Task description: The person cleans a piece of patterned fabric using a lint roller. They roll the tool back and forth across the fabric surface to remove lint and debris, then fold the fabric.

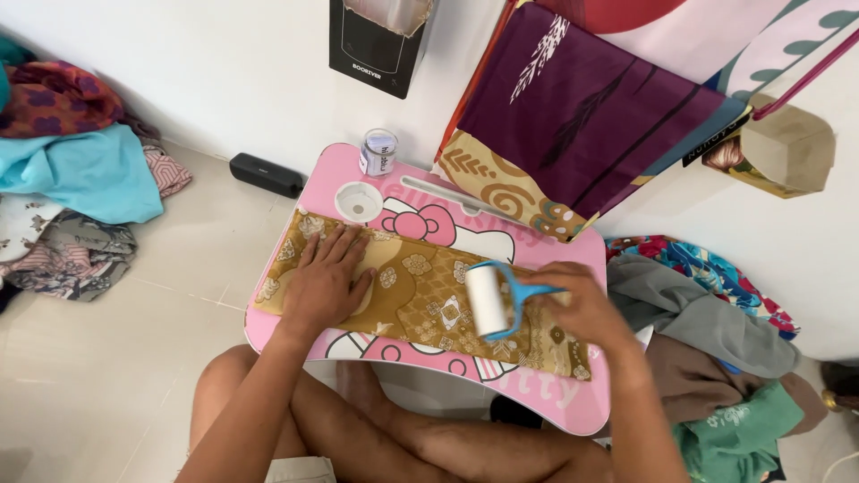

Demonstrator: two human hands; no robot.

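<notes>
White wall and pale tiled floor frame your spot, with heaps of clothes (pixel 72 152) to one side and more garments (pixel 716 358) to the other. From the head view, the pink table (pixel 573 407) sits over your crossed legs, and a strip of gold patterned fabric (pixel 420 300) lies flat along it. Your left hand (pixel 324 279) is released, palm spread flat on the fabric's left part, pinning it. Your right hand (pixel 586 304) is clenched around the blue handle of a lint roller (pixel 488 302), whose white drum touches the fabric near its middle. To work well, I'd judge you should hold the cloth taut under that flat palm and roll in straight, overlapping passes away from it, pressing evenly so the strip doesn't bunch. A small jar (pixel 378 152) stands at the table's far edge, beside a round cup recess (pixel 358 201), well apart from the roller.
</notes>
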